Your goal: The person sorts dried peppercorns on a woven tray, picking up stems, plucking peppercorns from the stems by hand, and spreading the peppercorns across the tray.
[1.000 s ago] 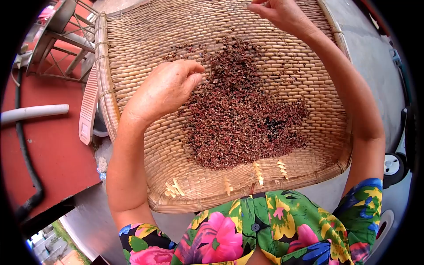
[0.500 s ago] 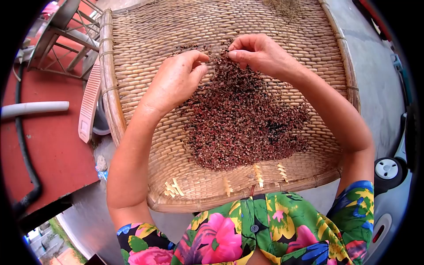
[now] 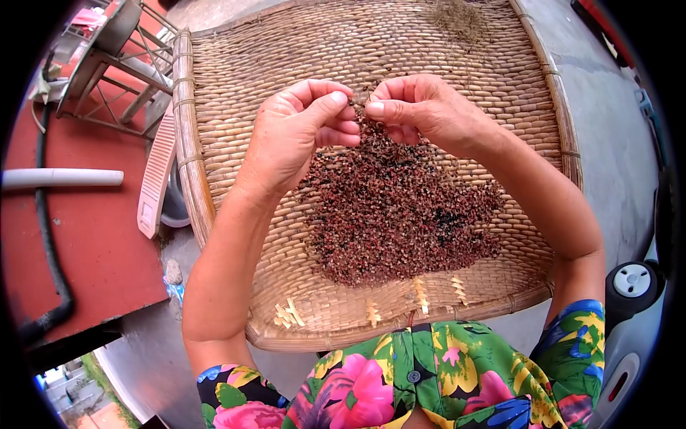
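Observation:
A heap of reddish-brown dried husks with black seeds (image 3: pixel 400 214), looking like Sichuan peppercorns, lies on a woven winnowing basket (image 3: pixel 236 86). Above the far end of the heap, my left hand (image 3: pixel 304 129) is closed, thumb against the index finger; anything in that pinch is too small to make out. Facing it, my right hand (image 3: pixel 429 111) pinches what seems to be a tiny thin stem (image 3: pixel 369 94) between thumb and forefinger. Only a narrow gap separates the two sets of fingertips.
Fine brownish stalks (image 3: pixel 459 20) lie at the basket's far right. To the left are a pinkish ridged plastic board (image 3: pixel 156 171), a metal-legged stand (image 3: pixel 114 79), a white pipe (image 3: pixel 64 177) and a black hose (image 3: pixel 46 236) over a red surface. A wheeled item (image 3: pixel 632 280) stands at right.
Both hands have come slightly nearer to me. My left hand has turned so its thumb and fingertips show, and moved closer to my right. The view has shifted a little.

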The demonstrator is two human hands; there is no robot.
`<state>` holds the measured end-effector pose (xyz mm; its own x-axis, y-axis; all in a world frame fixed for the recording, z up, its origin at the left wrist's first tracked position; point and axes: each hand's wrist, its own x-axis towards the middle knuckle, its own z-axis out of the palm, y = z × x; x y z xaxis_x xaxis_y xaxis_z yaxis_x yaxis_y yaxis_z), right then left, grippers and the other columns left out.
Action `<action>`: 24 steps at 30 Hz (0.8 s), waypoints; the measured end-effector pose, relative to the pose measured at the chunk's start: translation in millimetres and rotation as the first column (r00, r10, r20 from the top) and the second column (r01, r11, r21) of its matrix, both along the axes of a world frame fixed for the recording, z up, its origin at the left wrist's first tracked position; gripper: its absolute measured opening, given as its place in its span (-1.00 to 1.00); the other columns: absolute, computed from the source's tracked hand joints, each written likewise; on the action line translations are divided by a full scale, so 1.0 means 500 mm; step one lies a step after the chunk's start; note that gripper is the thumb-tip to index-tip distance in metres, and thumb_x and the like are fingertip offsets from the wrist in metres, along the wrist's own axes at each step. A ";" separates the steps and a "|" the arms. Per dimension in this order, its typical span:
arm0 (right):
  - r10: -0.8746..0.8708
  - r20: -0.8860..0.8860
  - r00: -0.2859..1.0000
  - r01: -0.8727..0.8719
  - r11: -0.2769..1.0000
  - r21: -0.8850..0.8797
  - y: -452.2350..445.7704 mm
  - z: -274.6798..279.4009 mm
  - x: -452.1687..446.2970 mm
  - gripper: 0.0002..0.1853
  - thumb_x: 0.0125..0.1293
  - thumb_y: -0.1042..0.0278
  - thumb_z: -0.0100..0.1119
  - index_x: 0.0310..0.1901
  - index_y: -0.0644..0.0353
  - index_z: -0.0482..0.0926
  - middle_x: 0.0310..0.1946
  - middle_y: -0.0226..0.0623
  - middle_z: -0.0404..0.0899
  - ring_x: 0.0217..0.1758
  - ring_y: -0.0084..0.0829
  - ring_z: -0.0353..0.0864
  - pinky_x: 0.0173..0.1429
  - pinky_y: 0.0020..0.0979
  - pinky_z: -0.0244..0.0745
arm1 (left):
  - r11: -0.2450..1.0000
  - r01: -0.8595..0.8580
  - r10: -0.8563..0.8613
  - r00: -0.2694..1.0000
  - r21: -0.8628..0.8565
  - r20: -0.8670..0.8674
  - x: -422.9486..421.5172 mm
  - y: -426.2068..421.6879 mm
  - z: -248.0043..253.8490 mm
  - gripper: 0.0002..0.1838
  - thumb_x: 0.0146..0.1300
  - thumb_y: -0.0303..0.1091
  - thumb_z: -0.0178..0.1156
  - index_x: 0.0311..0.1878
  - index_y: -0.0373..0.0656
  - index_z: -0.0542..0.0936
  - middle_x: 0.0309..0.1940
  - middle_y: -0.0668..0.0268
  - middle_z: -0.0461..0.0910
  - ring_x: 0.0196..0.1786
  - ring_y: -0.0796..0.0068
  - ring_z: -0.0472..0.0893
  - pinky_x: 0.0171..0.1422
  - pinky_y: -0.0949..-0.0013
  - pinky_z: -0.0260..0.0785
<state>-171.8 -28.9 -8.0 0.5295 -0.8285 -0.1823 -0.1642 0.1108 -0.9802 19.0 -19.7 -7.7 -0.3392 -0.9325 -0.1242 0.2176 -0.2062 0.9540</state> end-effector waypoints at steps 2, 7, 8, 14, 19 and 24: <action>-0.012 0.016 1.000 0.012 1.000 0.007 0.004 0.008 0.000 -0.77 0.25 0.15 0.05 -0.40 0.13 0.49 -0.70 -0.56 0.38 -0.66 -0.77 0.28 -0.57 -0.71 0.16 | 1.000 -0.006 0.006 1.000 0.005 0.005 -0.003 0.000 0.003 -0.85 0.20 -0.41 0.07 -0.23 -0.28 0.46 -0.48 0.31 0.50 -0.47 0.54 0.54 -0.36 0.49 0.51; 0.033 -0.024 0.999 -0.035 0.995 -0.090 0.007 0.018 -0.005 -0.74 0.28 0.16 0.00 -0.35 0.19 0.53 -0.60 -0.50 0.45 -0.57 -0.75 0.38 -0.52 -0.70 0.29 | 0.998 0.030 -0.030 1.000 -0.055 -0.001 -0.022 0.007 -0.009 -0.82 0.19 -0.43 0.09 -0.17 -0.32 0.48 -0.36 0.27 0.55 -0.41 0.57 0.54 -0.33 0.51 0.50; 0.032 -0.022 0.999 -0.034 0.995 -0.089 0.007 0.018 -0.004 -0.74 0.28 0.16 0.00 -0.35 0.19 0.53 -0.60 -0.50 0.45 -0.57 -0.75 0.38 -0.52 -0.70 0.29 | 0.998 0.031 -0.031 1.000 -0.054 0.000 -0.020 0.008 -0.009 -0.82 0.19 -0.43 0.09 -0.17 -0.32 0.48 -0.36 0.27 0.55 -0.41 0.57 0.54 -0.33 0.51 0.50; -0.062 -0.023 0.998 0.063 0.997 0.034 0.010 0.030 -0.002 -0.73 0.26 0.20 0.03 -0.27 0.27 0.54 -0.49 -0.37 0.55 -0.49 -0.64 0.54 -0.48 -0.64 0.47 | 0.977 -0.038 0.079 0.978 -0.207 0.191 -0.024 0.013 -0.006 -0.84 0.17 -0.41 0.13 -0.25 -0.32 0.51 -0.46 0.28 0.55 -0.48 0.62 0.54 -0.40 0.60 0.45; -0.073 0.039 0.997 0.076 0.995 -0.060 0.009 0.023 0.001 -0.80 0.19 0.30 0.13 -0.26 0.26 0.52 -0.50 -0.36 0.55 -0.51 -0.61 0.56 -0.44 -0.61 0.50 | 0.989 -0.040 0.059 0.989 -0.140 0.136 -0.022 0.012 -0.007 -0.85 0.16 -0.41 0.14 -0.29 -0.32 0.50 -0.47 0.27 0.54 -0.47 0.58 0.54 -0.40 0.57 0.48; -0.144 0.004 0.990 0.142 0.972 -0.189 0.003 0.023 -0.001 -0.79 0.21 0.26 0.12 -0.28 0.25 0.56 -0.49 -0.37 0.56 -0.46 -0.66 0.54 -0.46 -0.64 0.46 | 1.000 -0.020 0.020 1.000 -0.024 -0.016 -0.020 0.013 -0.001 -0.86 0.19 -0.41 0.10 -0.24 -0.29 0.48 -0.43 0.27 0.52 -0.43 0.55 0.54 -0.40 0.54 0.48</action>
<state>-172.2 -27.2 3.6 0.4017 -0.9156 -0.0204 -0.1698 -0.0526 -0.9841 9.1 -13.1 -8.2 -0.3225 -0.9417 -0.0961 0.2365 -0.1784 0.9551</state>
